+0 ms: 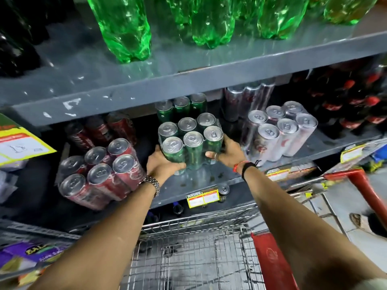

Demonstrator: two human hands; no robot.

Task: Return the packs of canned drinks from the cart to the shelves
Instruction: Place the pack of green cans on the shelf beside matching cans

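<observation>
While both hands clasp it, the shrink-wrapped six-pack of green aluminium cans (189,143) stands on the grey metal lower shelf (211,181), a little back from the front edge and about midway along it. The left hand (163,164) wraps the pack's near-left corner; the right hand (227,150) presses its right side, fingers curled on the film. A matching green pack (181,107) stands directly behind. To the left, at the shelf's front edge, leans a wrapped six-pack of red cans (100,172), tilted; to the right stands a wrapped six-pack of silver cans (278,130), near but apart. Below, the wire shopping cart with red trim (194,254) shows no pack in its visible basket.

Step in hand, by judgement: placing the green pack. The next move calls for sliding it squarely back against its twin, keeping clear of the silver pack, then releasing both hands.
</observation>
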